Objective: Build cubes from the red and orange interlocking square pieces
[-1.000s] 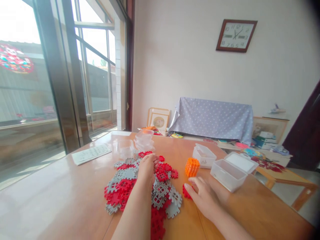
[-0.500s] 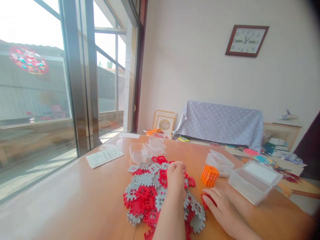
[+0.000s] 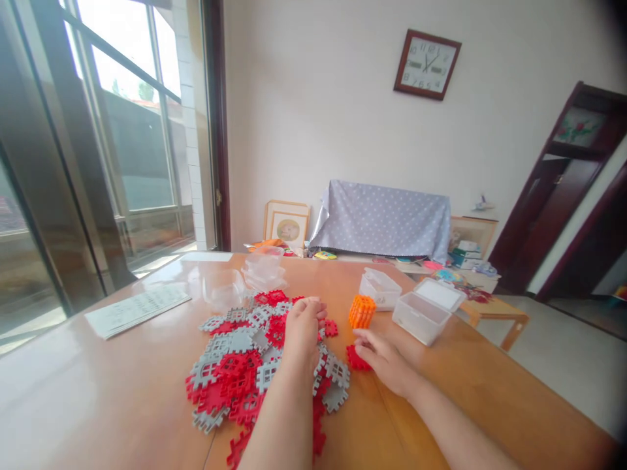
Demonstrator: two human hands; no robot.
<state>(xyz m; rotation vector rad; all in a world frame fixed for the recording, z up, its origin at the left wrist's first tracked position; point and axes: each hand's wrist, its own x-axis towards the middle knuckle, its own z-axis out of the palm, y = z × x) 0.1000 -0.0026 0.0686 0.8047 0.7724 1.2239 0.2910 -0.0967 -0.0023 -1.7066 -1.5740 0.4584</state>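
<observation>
A heap of red and grey notched plastic building tiles [image 3: 240, 343] lies on the table, several of them with window-like openings. My left hand [image 3: 304, 326] is over the heap's right side with its fingers curled in. Whatever is between those fingers is hidden. To the right of the heap, a red tile [image 3: 357, 358] lies flat, and my right hand [image 3: 386, 360] rests beside it with fingers apart, the fingertips at its edge. Just behind that hand stands an orange block of stacked notched tiles [image 3: 362, 312].
Two clear plastic boxes, a rear one [image 3: 379, 288] and an open-lidded one [image 3: 422, 318], stand at the right. Behind the heap are clear containers [image 3: 263, 267]. A printed sheet [image 3: 137, 308] lies at the left of the wooden table [image 3: 465, 398].
My view has swung to the right, so everything appears farther left. My right hand's fingers have loosened from the red tile, which now shows more. My left hand stays over the heap.
</observation>
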